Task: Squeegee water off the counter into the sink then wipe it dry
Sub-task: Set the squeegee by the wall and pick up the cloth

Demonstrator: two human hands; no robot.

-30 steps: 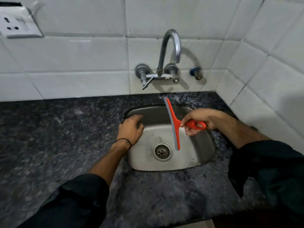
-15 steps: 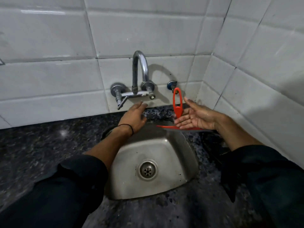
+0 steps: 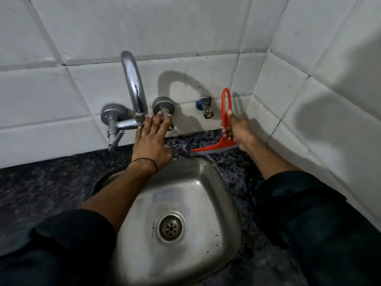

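An orange squeegee (image 3: 222,141) stands on the dark speckled counter (image 3: 51,188) behind the steel sink (image 3: 206,193), blade down and loop handle up near the back wall. My right hand (image 3: 239,129) grips its handle. My left hand (image 3: 152,141) reaches over the sink's back rim, fingers spread, fingertips touching the tap's right valve knob (image 3: 164,108). The sink bowl holds nothing but its drain (image 3: 170,227).
A chrome wall tap (image 3: 134,85) with a lever on the left arches over the sink. A small blue-capped valve (image 3: 205,106) sticks out of the tiles to its right. White tiled walls close the back and right sides, forming a corner.
My right hand closed around the squeegee handle, standing it by the back wall. My left hand moved from the sink rim up to the tap knob. The view has come closer.
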